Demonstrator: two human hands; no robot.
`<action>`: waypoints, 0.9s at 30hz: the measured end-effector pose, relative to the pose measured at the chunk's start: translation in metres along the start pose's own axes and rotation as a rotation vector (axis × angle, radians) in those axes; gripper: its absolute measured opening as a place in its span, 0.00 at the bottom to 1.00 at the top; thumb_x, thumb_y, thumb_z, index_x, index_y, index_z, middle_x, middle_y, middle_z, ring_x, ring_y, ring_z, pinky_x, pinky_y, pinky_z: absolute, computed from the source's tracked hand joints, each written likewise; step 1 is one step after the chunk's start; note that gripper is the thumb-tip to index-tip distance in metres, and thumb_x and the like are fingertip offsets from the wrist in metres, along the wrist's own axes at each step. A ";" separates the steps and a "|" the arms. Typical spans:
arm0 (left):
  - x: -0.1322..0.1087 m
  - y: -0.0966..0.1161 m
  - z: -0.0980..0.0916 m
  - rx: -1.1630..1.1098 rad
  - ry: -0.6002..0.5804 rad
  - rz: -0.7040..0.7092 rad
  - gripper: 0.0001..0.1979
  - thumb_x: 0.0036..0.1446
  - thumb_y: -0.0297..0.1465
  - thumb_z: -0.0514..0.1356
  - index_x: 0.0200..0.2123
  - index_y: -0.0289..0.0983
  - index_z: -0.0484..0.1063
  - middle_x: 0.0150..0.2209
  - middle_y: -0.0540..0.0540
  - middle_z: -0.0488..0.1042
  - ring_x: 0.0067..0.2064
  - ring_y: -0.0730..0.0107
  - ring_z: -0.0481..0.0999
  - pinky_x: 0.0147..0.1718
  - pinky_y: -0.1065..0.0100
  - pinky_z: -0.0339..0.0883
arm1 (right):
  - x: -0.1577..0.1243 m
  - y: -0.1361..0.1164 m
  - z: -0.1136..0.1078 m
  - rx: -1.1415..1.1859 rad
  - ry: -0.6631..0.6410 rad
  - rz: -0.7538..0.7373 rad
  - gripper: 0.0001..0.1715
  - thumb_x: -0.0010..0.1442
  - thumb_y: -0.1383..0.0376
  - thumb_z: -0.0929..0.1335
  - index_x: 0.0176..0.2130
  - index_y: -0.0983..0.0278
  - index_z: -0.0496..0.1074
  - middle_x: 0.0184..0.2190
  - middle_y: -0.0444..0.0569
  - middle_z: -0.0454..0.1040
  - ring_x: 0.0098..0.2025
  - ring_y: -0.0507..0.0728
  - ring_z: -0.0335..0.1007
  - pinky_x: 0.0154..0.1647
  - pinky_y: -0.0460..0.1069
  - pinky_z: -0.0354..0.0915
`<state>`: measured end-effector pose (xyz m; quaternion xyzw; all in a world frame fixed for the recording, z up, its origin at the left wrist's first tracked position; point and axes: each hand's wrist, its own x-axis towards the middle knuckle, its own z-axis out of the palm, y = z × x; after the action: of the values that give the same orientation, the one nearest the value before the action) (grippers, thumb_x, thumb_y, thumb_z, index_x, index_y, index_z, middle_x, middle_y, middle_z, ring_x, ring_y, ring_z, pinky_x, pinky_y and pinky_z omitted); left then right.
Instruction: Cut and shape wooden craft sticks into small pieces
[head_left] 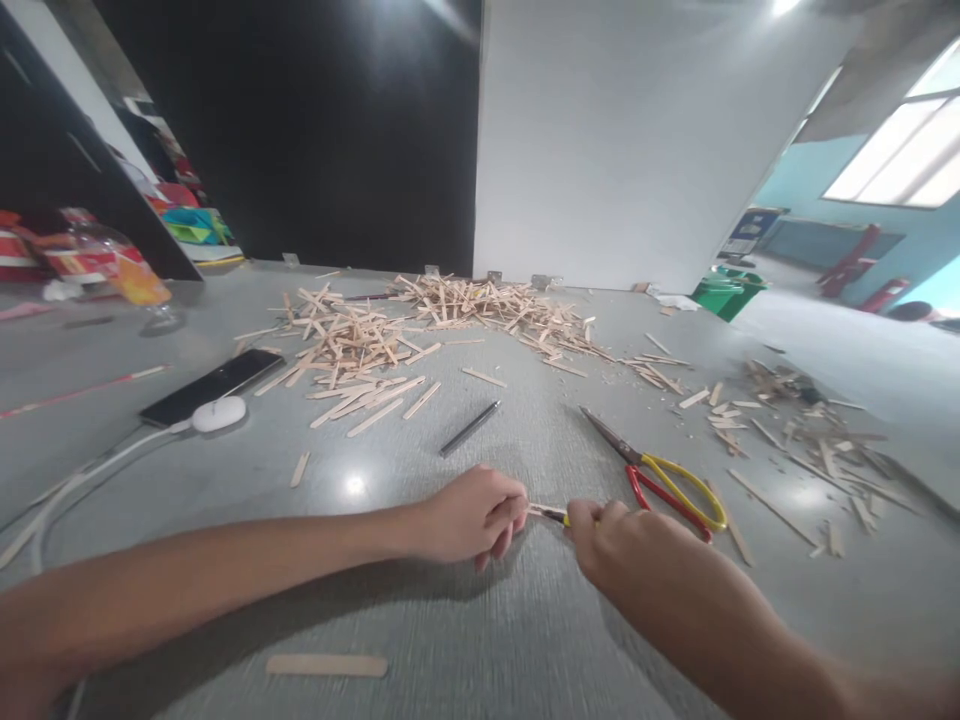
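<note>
My left hand (474, 516) is curled closed near the middle of the grey table (465, 640), its fingertips pinching the end of a small wooden stick piece (537, 511). My right hand (622, 545) is closed around a yellow-handled tool (561, 516) whose tip meets that stick piece between the two hands. Just right of the right hand lie scissors (660, 475) with yellow and red handles. A dark pen (469, 428) lies a little beyond the hands.
A large heap of wooden sticks (420, 320) covers the far middle of the table, with more scraps (795, 430) at right. A black phone (211, 386) and a white charger (218, 413) with cable lie at left. One stick (327, 665) lies near me.
</note>
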<state>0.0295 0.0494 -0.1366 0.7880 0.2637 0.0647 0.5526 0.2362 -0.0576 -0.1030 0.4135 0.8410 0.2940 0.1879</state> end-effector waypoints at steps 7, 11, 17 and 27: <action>-0.002 -0.004 0.010 0.032 0.298 0.068 0.21 0.76 0.43 0.42 0.39 0.38 0.67 0.24 0.53 0.70 0.19 0.76 0.68 0.20 0.74 0.60 | 0.003 0.006 0.000 0.163 0.263 0.416 0.05 0.61 0.70 0.68 0.33 0.61 0.71 0.27 0.48 0.71 0.26 0.60 0.73 0.24 0.53 0.68; -0.002 -0.007 0.012 0.104 0.364 0.122 0.22 0.76 0.43 0.41 0.42 0.37 0.69 0.25 0.53 0.70 0.19 0.76 0.65 0.22 0.72 0.58 | -0.008 0.017 0.004 0.447 0.372 0.423 0.10 0.67 0.67 0.62 0.34 0.60 0.67 0.28 0.48 0.71 0.25 0.59 0.73 0.22 0.52 0.65; -0.006 -0.014 0.014 0.201 0.405 0.217 0.17 0.76 0.37 0.44 0.41 0.37 0.69 0.25 0.54 0.68 0.25 0.74 0.66 0.29 0.71 0.58 | -0.019 0.019 0.001 0.896 0.034 0.461 0.12 0.66 0.55 0.67 0.43 0.59 0.72 0.31 0.51 0.79 0.31 0.63 0.78 0.28 0.53 0.66; -0.009 -0.010 0.014 0.209 0.416 0.253 0.15 0.75 0.33 0.46 0.41 0.36 0.70 0.21 0.57 0.63 0.22 0.77 0.60 0.25 0.72 0.54 | -0.016 0.015 -0.011 1.149 -0.296 0.445 0.18 0.69 0.53 0.60 0.46 0.60 0.70 0.41 0.59 0.79 0.38 0.68 0.78 0.37 0.61 0.68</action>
<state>0.0246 0.0356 -0.1492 0.8371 0.2763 0.2663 0.3898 0.2481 -0.0670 -0.0835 0.6495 0.7237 -0.2327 -0.0153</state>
